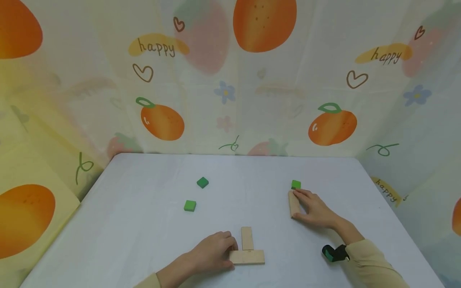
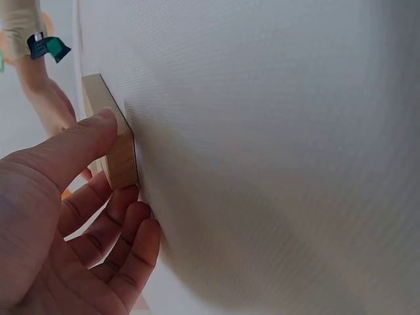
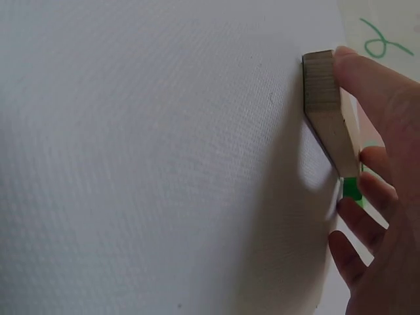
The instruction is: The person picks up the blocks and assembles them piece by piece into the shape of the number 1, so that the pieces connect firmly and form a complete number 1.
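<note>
My left hand (image 1: 215, 252) pinches the left end of a plain wooden block (image 1: 250, 257) that lies crosswise near the table's front. In the left wrist view the thumb presses its long side and the fingers curl at its end. A second wooden block (image 1: 247, 238) stretches away from it, its near end against the first one, forming an upside-down T. Farther right, my right hand (image 1: 318, 211) grips a third wooden block (image 1: 293, 205), thumb at the near end and fingertips at the far end. A light green block (image 1: 296, 184) sits just beyond that far end.
On the left half of the white table (image 1: 137, 224) lie a dark green block (image 1: 203, 182) and a light green block (image 1: 189, 206). A dark strap (image 1: 334, 253) hangs at the right wrist. Behind the table rises a fruit-printed cloth (image 1: 266, 88).
</note>
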A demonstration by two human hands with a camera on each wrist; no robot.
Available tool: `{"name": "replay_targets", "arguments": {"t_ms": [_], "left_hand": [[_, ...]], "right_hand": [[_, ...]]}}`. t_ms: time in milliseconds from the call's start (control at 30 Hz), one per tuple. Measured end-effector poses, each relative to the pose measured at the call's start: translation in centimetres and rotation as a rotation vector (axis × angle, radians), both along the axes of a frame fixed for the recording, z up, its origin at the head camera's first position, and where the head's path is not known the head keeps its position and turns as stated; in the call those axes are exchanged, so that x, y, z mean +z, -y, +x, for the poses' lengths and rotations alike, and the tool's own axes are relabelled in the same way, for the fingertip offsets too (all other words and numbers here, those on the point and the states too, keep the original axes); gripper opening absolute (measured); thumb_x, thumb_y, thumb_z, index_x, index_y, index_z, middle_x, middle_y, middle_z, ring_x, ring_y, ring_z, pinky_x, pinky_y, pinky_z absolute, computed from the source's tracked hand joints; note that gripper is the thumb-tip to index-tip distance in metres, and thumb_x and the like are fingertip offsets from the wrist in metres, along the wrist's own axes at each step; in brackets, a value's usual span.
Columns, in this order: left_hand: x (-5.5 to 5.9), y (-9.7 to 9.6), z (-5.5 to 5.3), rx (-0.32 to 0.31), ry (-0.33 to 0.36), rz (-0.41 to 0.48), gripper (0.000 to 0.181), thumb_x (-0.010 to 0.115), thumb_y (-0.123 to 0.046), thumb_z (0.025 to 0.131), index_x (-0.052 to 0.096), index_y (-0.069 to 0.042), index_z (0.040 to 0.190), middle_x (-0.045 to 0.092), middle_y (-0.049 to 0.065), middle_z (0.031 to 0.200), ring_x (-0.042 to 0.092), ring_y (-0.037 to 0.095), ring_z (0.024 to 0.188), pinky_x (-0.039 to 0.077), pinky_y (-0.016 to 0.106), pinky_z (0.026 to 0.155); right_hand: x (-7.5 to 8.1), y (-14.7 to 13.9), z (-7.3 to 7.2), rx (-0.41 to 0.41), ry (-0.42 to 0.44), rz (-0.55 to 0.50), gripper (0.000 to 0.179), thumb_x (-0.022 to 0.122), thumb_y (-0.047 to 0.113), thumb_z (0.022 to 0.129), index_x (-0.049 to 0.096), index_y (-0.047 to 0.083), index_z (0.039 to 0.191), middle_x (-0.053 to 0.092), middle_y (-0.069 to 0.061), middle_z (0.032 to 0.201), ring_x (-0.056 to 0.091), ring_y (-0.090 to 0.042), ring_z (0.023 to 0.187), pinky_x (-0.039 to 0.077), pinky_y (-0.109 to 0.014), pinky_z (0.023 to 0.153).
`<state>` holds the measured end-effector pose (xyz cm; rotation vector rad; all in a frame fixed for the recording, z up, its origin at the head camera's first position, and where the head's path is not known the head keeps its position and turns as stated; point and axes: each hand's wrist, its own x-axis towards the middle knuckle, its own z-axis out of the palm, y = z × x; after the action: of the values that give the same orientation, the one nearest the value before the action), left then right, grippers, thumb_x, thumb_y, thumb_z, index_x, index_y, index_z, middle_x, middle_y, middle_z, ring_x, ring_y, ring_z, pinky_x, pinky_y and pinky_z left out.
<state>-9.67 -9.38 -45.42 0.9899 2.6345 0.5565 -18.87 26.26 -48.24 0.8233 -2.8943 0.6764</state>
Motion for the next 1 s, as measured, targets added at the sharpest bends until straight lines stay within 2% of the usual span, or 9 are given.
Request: {"name": "replay_targets", "arguments": {"t_ms": [433, 800, 1000], "left_hand": [[-0.1, 0.0, 0.1, 0.001, -0.002, 0.006, 0.032, 0.078, -0.032, 0.071, 0.064, -0.018, 0.095, 0.054, -0.013, 0.087, 0.044, -0.003, 0.075, 0.044, 0.017, 0.071], [0.0, 0.2, -0.2, 0.002, 0.020, 0.020, 0.032, 0.077, -0.033, 0.071, 0.064, -0.018, 0.096, 0.052, -0.014, 0.084, 0.044, -0.003, 0.074, 0.044, 0.016, 0.070], [-0.1, 0.2, 0.0, -0.006, 0.003, 0.037, 0.031, 0.077, -0.032, 0.072, 0.063, -0.018, 0.095, 0.051, -0.014, 0.084, 0.042, -0.003, 0.074, 0.043, 0.016, 0.069]], "right_hand": [[1.1, 0.1, 0.3, 0.006, 0.120, 0.050, 0.083, 0.070, 0.036, 0.077, 0.033, -0.007, 0.137, 0.035, -0.026, 0.139, 0.036, -0.045, 0.122, 0.031, -0.059, 0.095], [0.5, 0.1, 0.1, -0.023, 0.093, 0.036, 0.085, 0.072, 0.039, 0.074, 0.036, -0.005, 0.136, 0.040, -0.025, 0.135, 0.039, -0.043, 0.119, 0.032, -0.057, 0.095], [0.2, 0.1, 0.0, -0.051, 0.093, 0.028, 0.085, 0.074, 0.040, 0.072, 0.038, -0.003, 0.136, 0.041, -0.023, 0.134, 0.040, -0.041, 0.119, 0.033, -0.057, 0.094]]}}
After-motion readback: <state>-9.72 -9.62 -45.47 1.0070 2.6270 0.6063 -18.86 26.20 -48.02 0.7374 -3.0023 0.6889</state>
